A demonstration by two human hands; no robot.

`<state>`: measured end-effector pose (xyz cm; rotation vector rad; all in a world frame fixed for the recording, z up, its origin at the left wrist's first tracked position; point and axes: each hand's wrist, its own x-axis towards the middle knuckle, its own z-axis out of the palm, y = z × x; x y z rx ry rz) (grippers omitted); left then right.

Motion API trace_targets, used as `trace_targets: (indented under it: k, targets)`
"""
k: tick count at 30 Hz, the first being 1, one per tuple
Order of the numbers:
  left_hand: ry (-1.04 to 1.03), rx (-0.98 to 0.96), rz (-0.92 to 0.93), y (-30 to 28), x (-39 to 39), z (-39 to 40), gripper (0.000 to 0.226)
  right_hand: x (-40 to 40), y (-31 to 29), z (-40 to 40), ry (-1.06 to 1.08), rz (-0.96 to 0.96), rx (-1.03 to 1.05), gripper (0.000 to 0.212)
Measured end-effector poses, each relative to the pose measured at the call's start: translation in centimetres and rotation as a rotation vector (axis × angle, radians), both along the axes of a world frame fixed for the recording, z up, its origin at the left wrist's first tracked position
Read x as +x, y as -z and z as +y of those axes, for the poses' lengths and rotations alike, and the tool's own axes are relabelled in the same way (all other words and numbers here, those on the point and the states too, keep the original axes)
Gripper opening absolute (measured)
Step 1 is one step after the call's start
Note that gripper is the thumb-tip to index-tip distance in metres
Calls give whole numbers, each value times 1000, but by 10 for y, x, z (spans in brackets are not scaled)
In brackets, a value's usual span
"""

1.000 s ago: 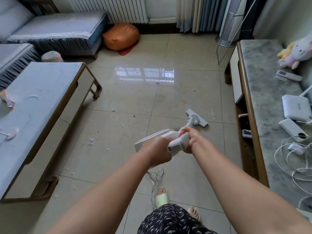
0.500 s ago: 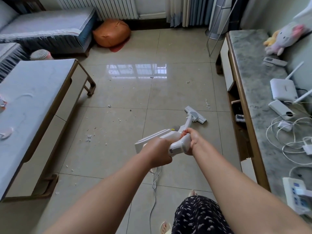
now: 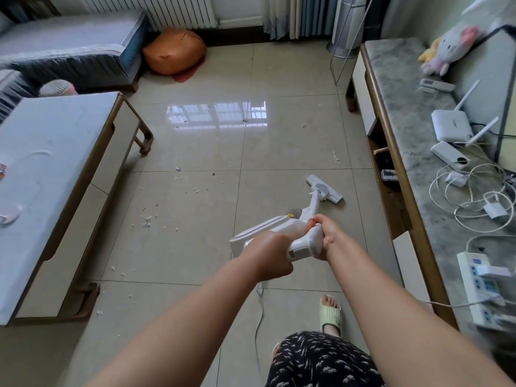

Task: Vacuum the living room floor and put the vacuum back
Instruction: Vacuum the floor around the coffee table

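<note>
While both hands clasp the white vacuum (image 3: 282,233), the left hand (image 3: 269,256) wraps its fingers round the rear handle and the right hand (image 3: 325,236) curls over the top of the body just beside it, the two hands nearly touching. From that double hold the vacuum's tube slopes down and away to the floor head (image 3: 324,188), which lies flat on the tiled floor (image 3: 195,152) beyond the hands, near the marble-topped cabinet (image 3: 405,129). A grey cord (image 3: 259,311) hangs from under the left hand toward the person's sandalled foot (image 3: 331,312), on the side of the hands away from the cabinet's far end. Scattered crumbs (image 3: 146,220) lie farther from the cabinet than the floor head. Compared with half a second ago, the floor head sits slightly nearer the cabinet, and the sandalled foot has stepped forward into view.
</note>
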<state>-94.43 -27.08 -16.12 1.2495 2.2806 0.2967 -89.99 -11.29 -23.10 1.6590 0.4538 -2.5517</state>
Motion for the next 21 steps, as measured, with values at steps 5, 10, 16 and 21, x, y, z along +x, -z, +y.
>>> trace_targets:
  k: [5,10,16,21]
  targets:
    - [-8,8,-36,4,17,13,45,12,9,20,7,27,-47,26]
    - [-67,8,-30,8,23,46,39,11,8,56,-25,52,-73,28]
    - [-84,17,-53,4,17,98,42,6,4,108,-2,75,-102,30]
    - [-92,16,-52,5,16,138,39,4,7,149,-5,65,-115,26]
